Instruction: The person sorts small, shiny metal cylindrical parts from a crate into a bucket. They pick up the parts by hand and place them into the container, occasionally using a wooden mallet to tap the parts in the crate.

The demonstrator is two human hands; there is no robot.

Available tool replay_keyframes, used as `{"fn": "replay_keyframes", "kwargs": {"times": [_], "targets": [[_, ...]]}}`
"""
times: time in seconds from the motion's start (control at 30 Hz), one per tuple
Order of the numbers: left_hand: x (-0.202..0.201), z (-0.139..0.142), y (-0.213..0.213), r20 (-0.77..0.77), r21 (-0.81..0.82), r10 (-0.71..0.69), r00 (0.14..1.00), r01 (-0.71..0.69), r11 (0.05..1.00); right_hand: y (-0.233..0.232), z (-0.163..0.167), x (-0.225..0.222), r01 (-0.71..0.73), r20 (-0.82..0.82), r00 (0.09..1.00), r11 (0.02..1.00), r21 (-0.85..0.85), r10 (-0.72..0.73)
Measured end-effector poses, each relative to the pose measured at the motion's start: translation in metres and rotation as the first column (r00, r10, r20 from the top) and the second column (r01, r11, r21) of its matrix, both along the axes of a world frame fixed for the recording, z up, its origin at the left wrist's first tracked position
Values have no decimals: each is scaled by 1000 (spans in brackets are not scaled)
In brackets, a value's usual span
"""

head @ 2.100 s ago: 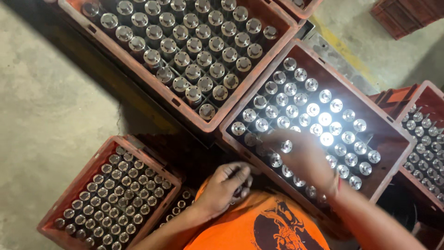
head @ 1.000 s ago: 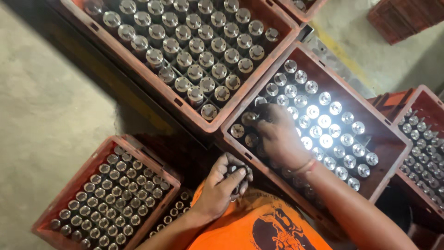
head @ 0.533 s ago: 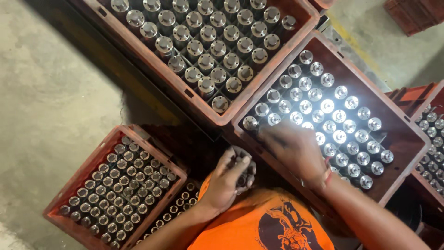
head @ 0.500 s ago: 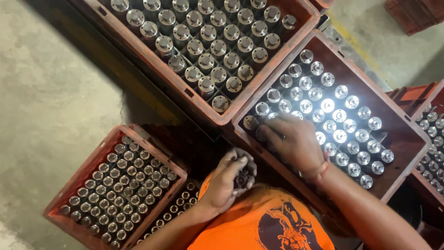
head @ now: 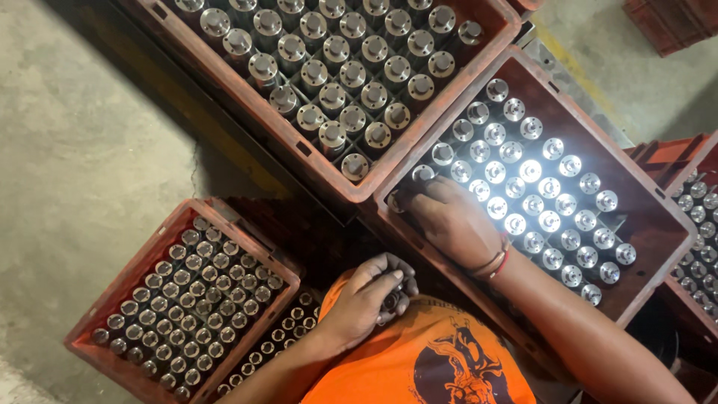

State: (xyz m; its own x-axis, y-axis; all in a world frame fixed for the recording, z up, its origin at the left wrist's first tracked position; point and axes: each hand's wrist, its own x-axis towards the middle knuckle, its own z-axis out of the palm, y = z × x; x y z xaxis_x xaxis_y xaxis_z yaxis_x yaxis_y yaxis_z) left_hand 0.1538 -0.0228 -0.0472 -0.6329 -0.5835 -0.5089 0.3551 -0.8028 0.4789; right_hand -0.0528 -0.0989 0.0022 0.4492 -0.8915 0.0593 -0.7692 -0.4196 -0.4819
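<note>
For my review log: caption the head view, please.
Right hand reaches into a red crate of shiny metal cylinders; left hand grips several.

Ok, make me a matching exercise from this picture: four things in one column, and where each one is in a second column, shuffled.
Things:
1. left hand
2. right hand
3. top crate
4. lower left crate

Places:
A. on the concrete floor, full of small metal cylinders
B. against the orange shirt, curled round a small metal part
C. reaching into the brightly lit crate, at its near corner
D. upper middle of the view, with larger capped cylinders

Pairs: 1-B, 2-C, 3-D, 4-A
</note>
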Motion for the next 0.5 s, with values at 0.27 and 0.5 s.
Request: {"fn": "replay_keyframes", "kwargs": {"times": [0.27,0.5], "targets": [[0,-9,6,59,26,40,997,-42,999,2,31,5,-161,-27,987,974,-162,158],[-1,-8,7,45,-160,21,999,-14,987,26,46,11,-73,315,948,992,103,37]]}}
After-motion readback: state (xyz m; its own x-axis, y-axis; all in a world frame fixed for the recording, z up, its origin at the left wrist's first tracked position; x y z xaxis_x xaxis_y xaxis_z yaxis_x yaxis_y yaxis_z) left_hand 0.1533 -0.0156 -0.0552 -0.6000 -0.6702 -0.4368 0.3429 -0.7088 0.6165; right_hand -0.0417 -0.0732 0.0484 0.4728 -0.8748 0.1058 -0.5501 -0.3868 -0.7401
